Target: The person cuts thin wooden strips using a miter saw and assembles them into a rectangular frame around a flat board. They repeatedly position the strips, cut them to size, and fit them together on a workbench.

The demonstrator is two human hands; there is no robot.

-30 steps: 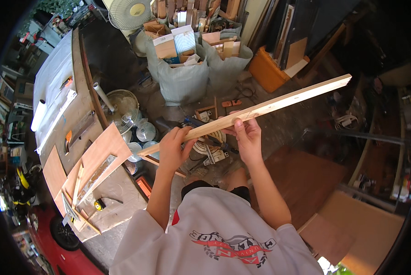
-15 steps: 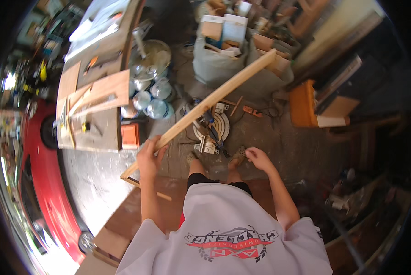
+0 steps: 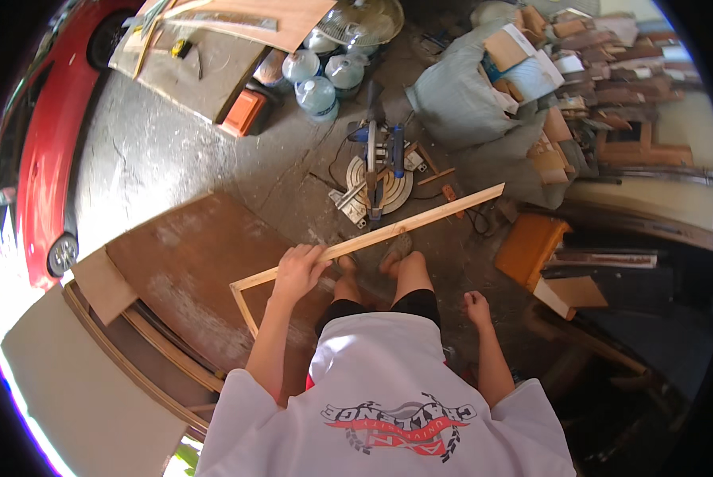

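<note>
My left hand [image 3: 297, 270] grips a long pale wooden strip [image 3: 420, 219] near its left end. The strip runs up and to the right, above the floor, and a short piece joins it at a corner on the left [image 3: 245, 306]. My right hand [image 3: 477, 306] hangs at my side in a loose fist, holding nothing. My feet stand on the concrete floor just under the strip. A miter saw [image 3: 376, 175] sits on the floor a little beyond the strip.
A large brown board [image 3: 205, 270] lies on the floor at my left, with pale sheets [image 3: 70, 381] beyond it. A red car [image 3: 30, 135] is at far left. Water jugs [image 3: 316, 79], grey sacks [image 3: 452, 87], wood scraps and an orange box [image 3: 531, 250] surround the saw.
My right hand let go of the strip and dropped to my side. The strip is lower, held by my left hand alone. My view turned toward the brown board and car.
</note>
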